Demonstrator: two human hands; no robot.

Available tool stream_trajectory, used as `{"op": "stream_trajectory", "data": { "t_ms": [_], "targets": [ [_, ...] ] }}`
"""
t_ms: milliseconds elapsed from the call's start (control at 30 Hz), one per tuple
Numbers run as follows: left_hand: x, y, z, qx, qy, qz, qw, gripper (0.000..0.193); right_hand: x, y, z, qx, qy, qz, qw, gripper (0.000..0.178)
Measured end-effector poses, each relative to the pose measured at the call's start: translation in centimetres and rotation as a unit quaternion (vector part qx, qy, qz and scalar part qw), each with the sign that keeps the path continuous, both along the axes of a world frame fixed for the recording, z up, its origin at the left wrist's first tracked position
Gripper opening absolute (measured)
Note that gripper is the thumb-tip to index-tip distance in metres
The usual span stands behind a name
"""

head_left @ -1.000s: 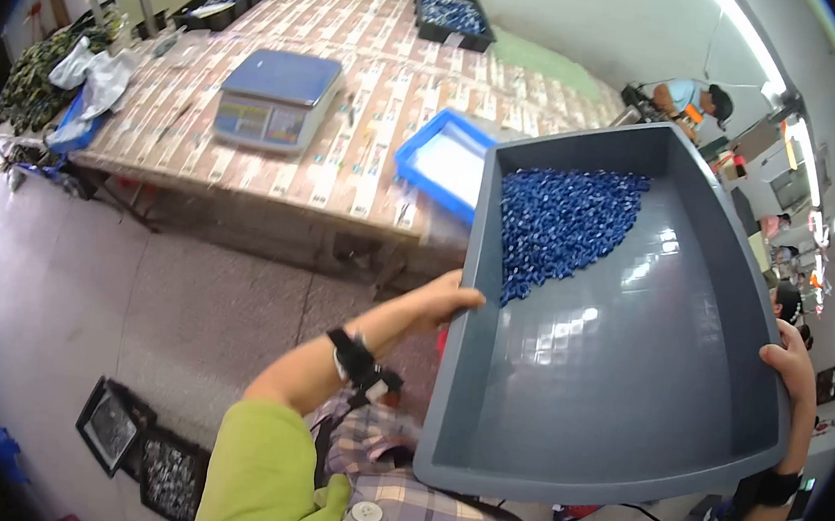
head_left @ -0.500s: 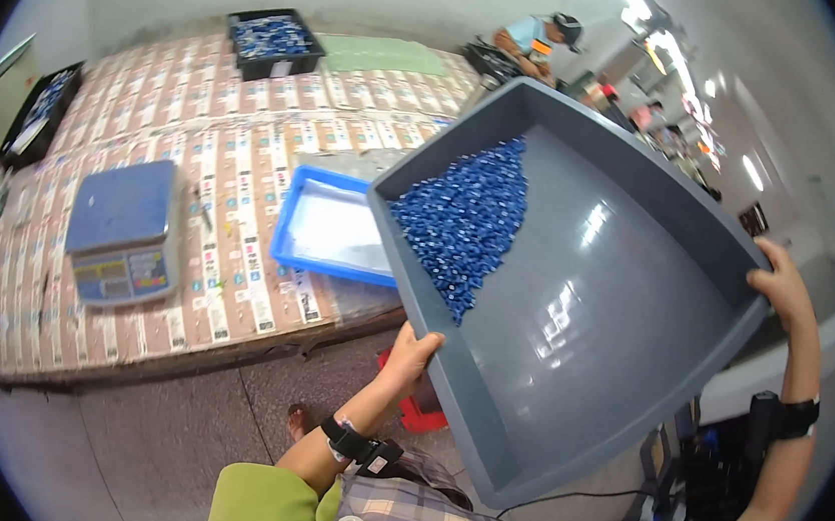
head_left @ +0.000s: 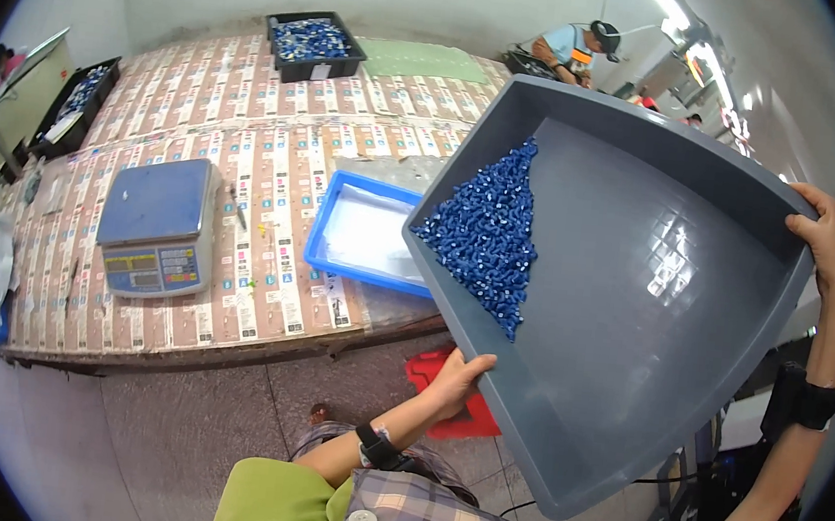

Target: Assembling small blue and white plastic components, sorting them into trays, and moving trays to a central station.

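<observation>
A large grey plastic tray (head_left: pixel 617 380) is held up and tilted between my hands. My left hand (head_left: pixel 456 383) grips its near left wall, thumb over the rim. At the far right corner my right hand (head_left: pixel 820 234) clasps the rim. Many small dark blue pieces (head_left: pixel 486 232) are heaped in the tray's left corner; their exact kind is too small to tell. Just under that corner, a shallow blue tray (head_left: pixel 324 237) with a whitish bottom sits on the table, partly hidden by the grey one.
A weighing scale (head_left: pixel 159 206) with a blue top stands on the patterned table (head_left: pixel 269 136). A black crate (head_left: pixel 313 68) of blue pieces is at the back, another crate (head_left: pixel 75 107) at left. A person (head_left: pixel 573 50) sits beyond. Something red (head_left: pixel 467 421) lies on the floor.
The view has shifted, so the table and scale appear further right. The grey tray is still in both hands, and its blue pieces remain gathered in the left corner.
</observation>
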State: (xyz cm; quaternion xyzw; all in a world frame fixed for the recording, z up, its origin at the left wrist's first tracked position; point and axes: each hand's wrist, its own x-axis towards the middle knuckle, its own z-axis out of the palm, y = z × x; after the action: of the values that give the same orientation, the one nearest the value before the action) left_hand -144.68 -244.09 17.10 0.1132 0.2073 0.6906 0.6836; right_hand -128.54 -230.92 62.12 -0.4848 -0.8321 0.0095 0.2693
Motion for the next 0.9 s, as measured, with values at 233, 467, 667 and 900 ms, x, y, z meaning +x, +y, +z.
{"op": "stream_trajectory", "data": {
  "t_ms": [233,467,667,900],
  "targets": [
    [2.0,2.2,-1.7,0.012,-0.009,0.023,1.0,0.033,-1.5,2.6,-0.6,0.033,-0.005,0.046,0.998,0.042],
    [3.2,4.2,-1.7,-0.034,0.017,0.002,0.999,0.039,-3.4,5.2,0.4,0.007,-0.069,0.081,0.994,0.043],
    [3.4,6.0,-1.4,-0.025,0.013,-0.018,0.999,0.039,-6.5,5.3,0.1,0.061,-0.06,0.105,0.991,0.041],
    [3.8,7.8,-2.2,0.0,-0.006,-0.042,0.999,0.037,-9.2,4.5,0.2,0.093,-0.081,0.134,0.983,0.038]
  ]
}}
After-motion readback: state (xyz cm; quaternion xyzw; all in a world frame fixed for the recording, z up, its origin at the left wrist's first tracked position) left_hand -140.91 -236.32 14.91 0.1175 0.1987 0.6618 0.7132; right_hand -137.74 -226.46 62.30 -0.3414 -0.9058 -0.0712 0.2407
